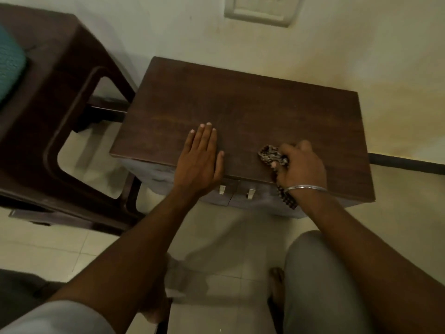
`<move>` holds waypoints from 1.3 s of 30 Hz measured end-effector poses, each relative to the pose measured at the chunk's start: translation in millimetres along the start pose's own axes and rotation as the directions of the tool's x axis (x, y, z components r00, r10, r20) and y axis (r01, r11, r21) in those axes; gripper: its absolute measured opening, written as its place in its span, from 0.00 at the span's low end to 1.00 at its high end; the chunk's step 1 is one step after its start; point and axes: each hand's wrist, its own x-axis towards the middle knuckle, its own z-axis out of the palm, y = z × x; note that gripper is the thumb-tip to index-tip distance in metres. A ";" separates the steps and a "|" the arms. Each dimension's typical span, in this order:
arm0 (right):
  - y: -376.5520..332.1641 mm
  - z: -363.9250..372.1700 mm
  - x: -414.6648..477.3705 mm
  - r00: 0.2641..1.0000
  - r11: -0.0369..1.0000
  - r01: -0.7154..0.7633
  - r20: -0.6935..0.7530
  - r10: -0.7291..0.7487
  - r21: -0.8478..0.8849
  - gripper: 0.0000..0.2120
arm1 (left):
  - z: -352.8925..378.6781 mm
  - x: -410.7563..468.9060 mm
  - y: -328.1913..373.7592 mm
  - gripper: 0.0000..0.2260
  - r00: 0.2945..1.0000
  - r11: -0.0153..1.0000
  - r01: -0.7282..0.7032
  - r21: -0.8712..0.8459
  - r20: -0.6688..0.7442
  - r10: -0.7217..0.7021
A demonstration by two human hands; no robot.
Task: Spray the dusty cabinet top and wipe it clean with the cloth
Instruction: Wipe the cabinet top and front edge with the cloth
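Centre of the frame: dark wooden cabinet top (240, 112), viewed from above, backed against a pale wall (168, 27); left hand (199, 162) flat on its near edge, fingers straight and close together, thumb out to the right; right hand (301, 165) at the lower right of the top, fingers curled round a bunched, dark patterned cloth (269, 154), holding it against the wood near the front edge; loose end of the cloth hanging below the wrist, over the cabinet front; thin metal bangle (307, 188) on that wrist. Just under the front edge, between the two hands: two small pale handles (251, 192). Left of the frame: dark wooden chair (60, 92), teal cushion (9, 66) at the far left edge. Bottom of the frame: pale tiled floor (228, 237); knee in grey trousers (320, 273), lower right.
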 end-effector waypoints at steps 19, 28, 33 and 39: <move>-239.6 75.0 38.0 0.954 0.943 0.297 0.000 -0.301 0.149 0.12 | -31.7 -20.2 -129.5 0.24 0.909 0.931 0.293 -0.217 -0.240 -0.341; -237.2 77.8 55.4 0.953 0.937 0.301 -0.043 -0.298 0.177 0.09 | -34.3 -1.3 -125.7 0.26 0.901 0.922 0.356 -0.153 -0.207 -0.382; -199.8 70.5 75.2 0.979 0.968 0.201 -0.063 -0.194 0.152 0.11 | -28.2 31.7 -99.5 0.27 0.935 0.935 0.339 -0.100 -0.074 -0.347; -138.7 55.6 94.0 0.995 0.987 0.081 -0.061 -0.073 0.137 0.11 | -11.5 74.5 -50.2 0.28 0.980 0.968 0.198 -0.153 0.058 -0.191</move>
